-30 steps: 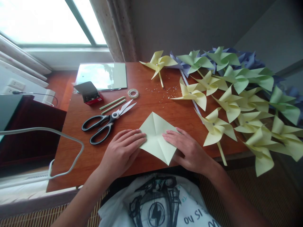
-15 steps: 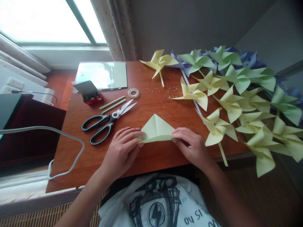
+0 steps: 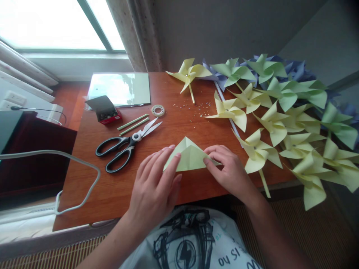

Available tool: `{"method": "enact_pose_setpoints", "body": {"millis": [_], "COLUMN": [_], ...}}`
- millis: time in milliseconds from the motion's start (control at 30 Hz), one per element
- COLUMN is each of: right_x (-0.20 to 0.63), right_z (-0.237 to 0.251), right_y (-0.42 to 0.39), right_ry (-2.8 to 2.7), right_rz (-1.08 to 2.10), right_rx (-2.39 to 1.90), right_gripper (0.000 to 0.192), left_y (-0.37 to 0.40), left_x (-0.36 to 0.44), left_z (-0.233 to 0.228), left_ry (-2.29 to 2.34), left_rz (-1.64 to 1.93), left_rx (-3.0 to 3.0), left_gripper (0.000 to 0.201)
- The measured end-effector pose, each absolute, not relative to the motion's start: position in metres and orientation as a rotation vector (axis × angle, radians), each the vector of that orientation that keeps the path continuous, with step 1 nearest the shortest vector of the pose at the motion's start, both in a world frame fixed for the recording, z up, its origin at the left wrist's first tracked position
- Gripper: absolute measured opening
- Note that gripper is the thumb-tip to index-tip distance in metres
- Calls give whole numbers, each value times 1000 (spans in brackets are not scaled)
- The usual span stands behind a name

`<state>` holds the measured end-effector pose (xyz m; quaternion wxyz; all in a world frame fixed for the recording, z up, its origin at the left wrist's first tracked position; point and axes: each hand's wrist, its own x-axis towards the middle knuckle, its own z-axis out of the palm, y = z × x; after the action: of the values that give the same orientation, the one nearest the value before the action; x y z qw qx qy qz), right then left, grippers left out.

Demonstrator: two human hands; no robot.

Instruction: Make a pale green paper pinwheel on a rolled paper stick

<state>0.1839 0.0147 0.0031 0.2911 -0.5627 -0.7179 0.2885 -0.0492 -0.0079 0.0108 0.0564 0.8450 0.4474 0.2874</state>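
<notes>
Pale yellow folded paper (image 3: 190,157) lies near the bench (image 3: 117,190) front edge. Left hand (image 3: 155,183), fingers extended, pins its left corner; right hand (image 3: 227,170) pinches its right edge. Scissors (image 3: 123,145) lie left, pinwheels (image 3: 280,116) right.

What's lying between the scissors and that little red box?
Two thin green sticks lie side by side between the scissors and the red box, on the table, in the head view.
</notes>
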Motion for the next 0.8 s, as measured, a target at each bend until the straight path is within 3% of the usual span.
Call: {"method": "enact_pose_setpoints", "body": {"millis": [200, 467, 600, 800], "right_x": [181, 179, 174, 153], "right_z": [4, 2, -2, 2], "right_y": [20, 24, 28, 42], "right_ry": [-1980, -2005, -2016, -2143], "right_rz": [728, 666, 555, 423], "right_rx": [-1581, -1709, -1762, -1848], "right_gripper": [19, 7, 25, 29], "left_y": [-28, -25, -23, -20], "left_x": [-23, -16, -15, -14], "left_z": [13, -4, -8, -9], "left_ry": [1202, 1305, 1294, 1271], "left_rz": [621, 333, 298, 247], "left_rx": [2730, 2690, 2664, 2627], "left_gripper": [48, 57, 58, 60]}}
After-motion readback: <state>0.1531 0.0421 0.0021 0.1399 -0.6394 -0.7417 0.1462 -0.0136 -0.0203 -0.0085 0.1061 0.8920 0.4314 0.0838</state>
